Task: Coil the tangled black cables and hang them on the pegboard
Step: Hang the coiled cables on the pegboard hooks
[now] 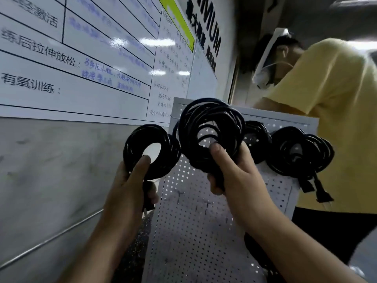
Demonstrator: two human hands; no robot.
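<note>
My left hand (pixel 130 180) grips a tight black cable coil (pixel 163 154) by its lower edge, thumb across the ring, with the plug end dangling under my fingers. My right hand (pixel 230 170) holds a larger, looser black cable coil (pixel 191 127) up in front of the white pegboard (pixel 193 221). Both coils are raised side by side at the board's upper left. Two more black coiled cables (pixel 257 139) (pixel 295 152) hang on the pegboard to the right, their plugs drooping below.
A whiteboard (pixel 81 68) with printed and handwritten text covers the wall at upper left, above a grey wall panel (pixel 51 170). A person in a yellow shirt (pixel 336 119) stands close behind the pegboard on the right.
</note>
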